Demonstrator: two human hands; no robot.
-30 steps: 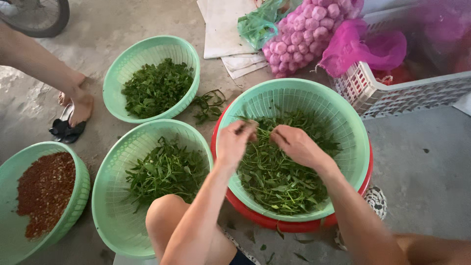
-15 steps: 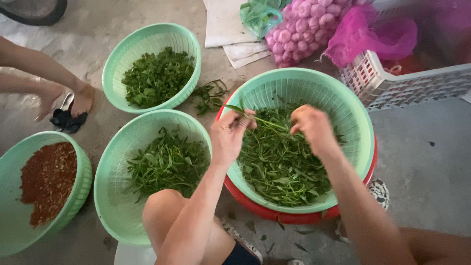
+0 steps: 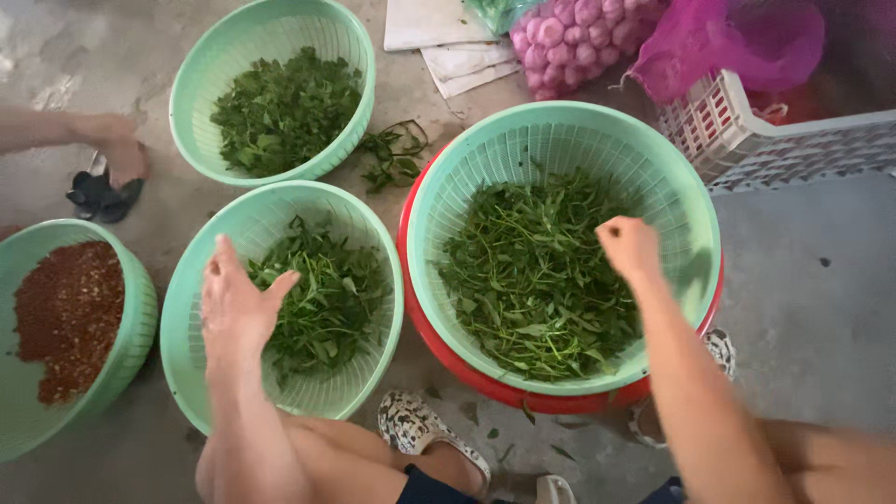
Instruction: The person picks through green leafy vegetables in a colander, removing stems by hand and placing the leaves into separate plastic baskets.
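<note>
My left hand (image 3: 238, 299) hovers palm down, fingers apart, over the near-left green basket (image 3: 177, 345), just above its pile of picked greens (image 3: 327, 299). My right hand (image 3: 630, 247) is in the large green basket (image 3: 560, 117), which sits in a red basin (image 3: 485, 378). Its fingers curl down into the tangle of leafy green stems (image 3: 532, 280) there.
A third green basket (image 3: 271, 28) of leaves stands at the back, with loose sprigs (image 3: 392, 154) on the floor beside it. A basket of red-brown flakes (image 3: 65, 313) sits far left. Another person's foot (image 3: 117, 149) rests by a black sandal (image 3: 103, 196). A pink net bag (image 3: 579, 33) and a white crate (image 3: 775, 140) lie behind.
My left hand has left the large basket and swung left over the near-left basket. My right hand has stayed in the large basket, shifting slightly right.
</note>
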